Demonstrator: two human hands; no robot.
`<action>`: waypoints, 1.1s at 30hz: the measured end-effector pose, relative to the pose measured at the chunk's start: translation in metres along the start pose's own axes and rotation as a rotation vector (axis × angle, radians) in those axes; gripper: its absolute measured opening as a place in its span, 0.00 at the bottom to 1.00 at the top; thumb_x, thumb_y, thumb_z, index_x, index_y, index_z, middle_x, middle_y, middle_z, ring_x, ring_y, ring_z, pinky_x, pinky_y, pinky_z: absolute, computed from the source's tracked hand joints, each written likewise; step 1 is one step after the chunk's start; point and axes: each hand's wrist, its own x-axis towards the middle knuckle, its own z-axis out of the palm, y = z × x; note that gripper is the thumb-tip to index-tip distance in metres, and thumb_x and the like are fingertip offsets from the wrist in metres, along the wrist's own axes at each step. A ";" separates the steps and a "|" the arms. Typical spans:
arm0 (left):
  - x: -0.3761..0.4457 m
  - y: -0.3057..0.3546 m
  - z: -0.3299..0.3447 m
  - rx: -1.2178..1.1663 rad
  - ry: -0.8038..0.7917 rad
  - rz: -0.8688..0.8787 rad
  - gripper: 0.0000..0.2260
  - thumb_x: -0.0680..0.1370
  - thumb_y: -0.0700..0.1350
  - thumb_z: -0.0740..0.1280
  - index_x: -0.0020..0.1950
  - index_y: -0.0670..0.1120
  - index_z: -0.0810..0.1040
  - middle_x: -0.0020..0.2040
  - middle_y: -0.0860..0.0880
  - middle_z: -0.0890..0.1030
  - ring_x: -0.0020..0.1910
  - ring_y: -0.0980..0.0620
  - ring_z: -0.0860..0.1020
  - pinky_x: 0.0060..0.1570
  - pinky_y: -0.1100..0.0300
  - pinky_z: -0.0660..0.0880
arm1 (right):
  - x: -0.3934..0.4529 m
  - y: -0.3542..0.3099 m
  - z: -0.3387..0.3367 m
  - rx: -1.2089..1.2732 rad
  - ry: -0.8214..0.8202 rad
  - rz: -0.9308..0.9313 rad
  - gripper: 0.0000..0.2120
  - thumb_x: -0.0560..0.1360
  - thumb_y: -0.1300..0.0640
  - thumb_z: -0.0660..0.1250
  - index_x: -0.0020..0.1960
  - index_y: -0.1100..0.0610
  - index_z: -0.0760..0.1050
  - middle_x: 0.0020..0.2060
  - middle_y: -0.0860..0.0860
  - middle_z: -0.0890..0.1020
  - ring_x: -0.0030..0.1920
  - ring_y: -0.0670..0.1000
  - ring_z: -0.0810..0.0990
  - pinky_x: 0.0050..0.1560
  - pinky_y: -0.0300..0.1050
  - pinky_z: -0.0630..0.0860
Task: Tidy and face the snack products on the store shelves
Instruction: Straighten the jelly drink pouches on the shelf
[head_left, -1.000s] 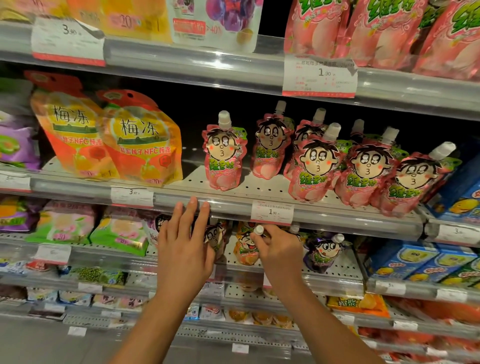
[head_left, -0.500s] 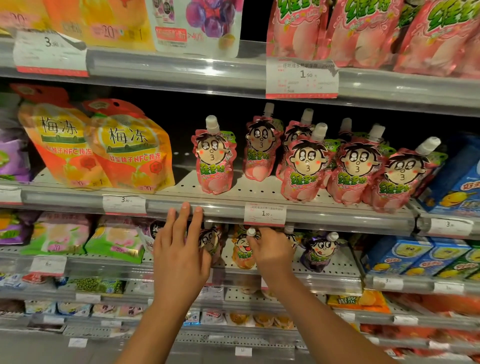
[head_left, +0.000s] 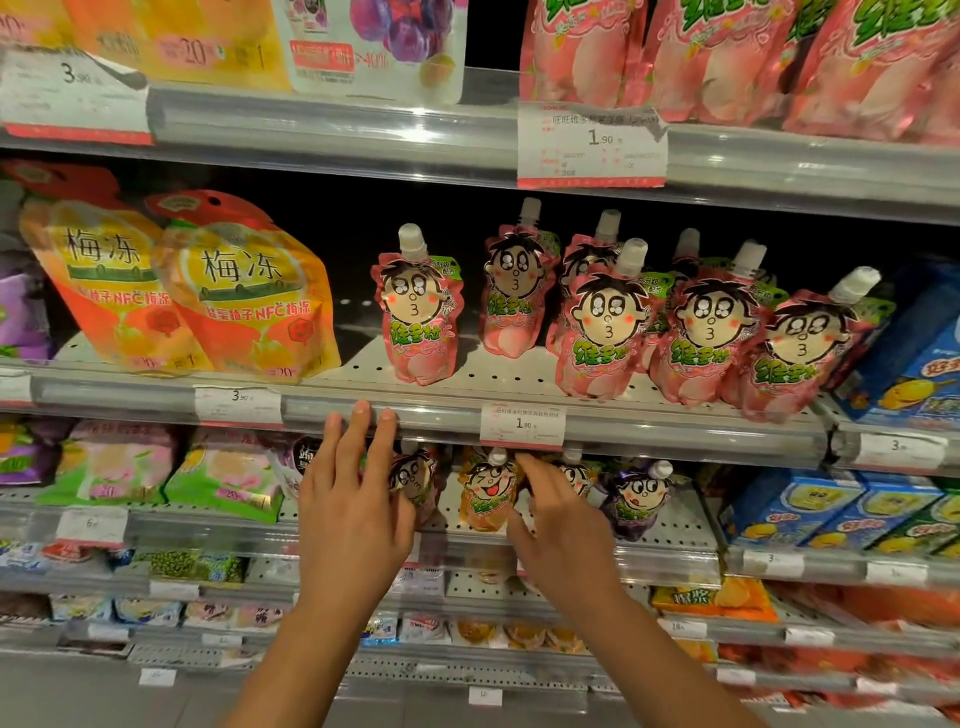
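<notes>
On the lower shelf an orange spouted jelly pouch (head_left: 485, 499) stands upright between a pink pouch (head_left: 415, 478) and a purple pouch (head_left: 636, 499). My right hand (head_left: 563, 525) reaches in beside the orange pouch, fingers nearly straight, their tips by its cap and the thumb at its right side. My left hand (head_left: 358, 499) is flat with straight fingers, its tips on the shelf rail (head_left: 415, 410) above, and it hides part of the pink pouch. On the middle shelf stand several pink face pouches (head_left: 602, 332), one (head_left: 415, 322) set apart at the left.
Two orange plum-jelly bags (head_left: 244, 296) lean at the middle shelf's left. Blue drink cartons (head_left: 795, 509) fill the right side. Green and pink bags (head_left: 223, 478) lie at the lower left. A price tag (head_left: 522, 426) hangs on the rail just above my right hand.
My right hand has loosened from the orange pouch's cap and its fingers have straightened. My left hand stays at the rail. The view has shifted slightly.
</notes>
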 end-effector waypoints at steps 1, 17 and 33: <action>0.000 0.000 0.000 -0.003 0.003 -0.002 0.36 0.75 0.48 0.65 0.82 0.47 0.60 0.82 0.44 0.60 0.82 0.39 0.55 0.71 0.36 0.67 | -0.007 0.005 -0.005 0.032 0.004 -0.011 0.24 0.79 0.47 0.60 0.74 0.47 0.66 0.66 0.46 0.78 0.47 0.47 0.83 0.38 0.45 0.80; 0.002 0.001 0.007 0.000 0.036 0.020 0.34 0.75 0.50 0.62 0.81 0.43 0.62 0.80 0.40 0.61 0.81 0.37 0.54 0.74 0.37 0.64 | -0.013 0.060 -0.053 -0.135 0.466 -0.202 0.27 0.76 0.61 0.68 0.74 0.61 0.68 0.72 0.62 0.71 0.75 0.64 0.67 0.71 0.70 0.64; 0.000 -0.001 0.004 -0.041 -0.009 0.024 0.33 0.78 0.53 0.59 0.83 0.48 0.57 0.83 0.46 0.56 0.83 0.43 0.50 0.76 0.42 0.60 | -0.015 0.055 -0.044 -0.179 0.394 -0.170 0.32 0.73 0.58 0.70 0.76 0.61 0.68 0.74 0.60 0.69 0.79 0.63 0.61 0.75 0.71 0.59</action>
